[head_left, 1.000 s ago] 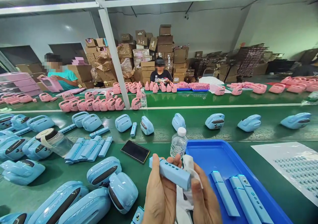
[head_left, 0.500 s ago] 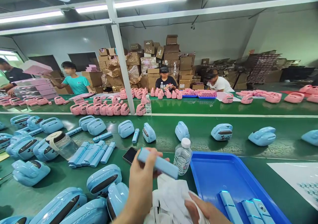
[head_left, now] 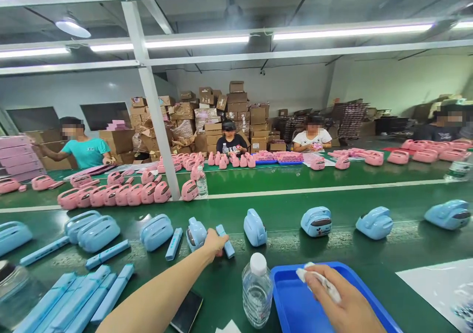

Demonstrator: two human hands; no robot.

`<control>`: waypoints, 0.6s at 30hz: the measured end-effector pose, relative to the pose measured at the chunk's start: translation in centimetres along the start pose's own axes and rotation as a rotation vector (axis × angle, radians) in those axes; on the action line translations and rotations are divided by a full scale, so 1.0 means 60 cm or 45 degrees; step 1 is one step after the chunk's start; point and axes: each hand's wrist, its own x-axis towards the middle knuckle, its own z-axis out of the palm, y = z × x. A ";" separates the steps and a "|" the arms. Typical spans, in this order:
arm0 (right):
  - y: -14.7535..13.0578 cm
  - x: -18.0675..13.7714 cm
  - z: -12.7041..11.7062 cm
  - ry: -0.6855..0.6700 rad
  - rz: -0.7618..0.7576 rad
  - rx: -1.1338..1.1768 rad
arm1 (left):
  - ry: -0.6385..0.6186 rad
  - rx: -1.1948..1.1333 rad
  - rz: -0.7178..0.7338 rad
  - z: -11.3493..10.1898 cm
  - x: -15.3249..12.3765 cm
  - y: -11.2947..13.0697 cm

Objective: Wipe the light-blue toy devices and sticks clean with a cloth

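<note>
My left hand (head_left: 213, 242) is stretched out over the green belt (head_left: 332, 247) and grips a light-blue bar-shaped part (head_left: 226, 241), which rests on the belt next to a blue rounded device (head_left: 195, 233). Another blue device (head_left: 254, 227) sits just right of the bar. My right hand (head_left: 342, 301) hovers over a blue tray (head_left: 291, 303) and is closed on a crumpled white cloth (head_left: 320, 280). A clear water bottle (head_left: 257, 290) with a white cap stands between my arms.
More blue devices (head_left: 316, 221) and loose blue bars (head_left: 107, 254) lie along the belt. A dark phone (head_left: 187, 311) lies near my forearm. Pink devices (head_left: 121, 194) fill the far belt, where several people sit. A steel post (head_left: 155, 111) rises at the left; stacked cartons (head_left: 221, 114) stand behind.
My left hand has reached forward from near my body and set the blue bar down on the belt beside a device. My right hand with the cloth moved over the tray. The view tilted up.
</note>
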 end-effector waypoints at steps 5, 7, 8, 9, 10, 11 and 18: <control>-0.080 0.143 0.084 -0.045 -0.163 -0.129 | 0.046 0.149 0.199 -0.004 0.009 -0.026; -0.107 0.188 0.131 -0.035 -0.141 -0.218 | 0.056 0.165 0.303 -0.013 -0.007 -0.030; -0.117 0.205 0.151 -0.030 -0.127 -0.258 | 0.060 0.160 0.356 -0.019 -0.018 -0.031; -0.124 0.217 0.169 -0.025 -0.117 -0.291 | 0.063 0.146 0.410 -0.026 -0.029 -0.031; -0.128 0.227 0.181 -0.017 -0.108 -0.313 | 0.065 0.124 0.464 -0.034 -0.041 -0.029; -0.131 0.233 0.188 -0.007 -0.103 -0.324 | 0.064 0.097 0.516 -0.043 -0.053 -0.027; -0.173 0.228 0.057 0.136 -0.119 -0.161 | 0.098 -0.136 0.930 -0.138 -0.180 0.019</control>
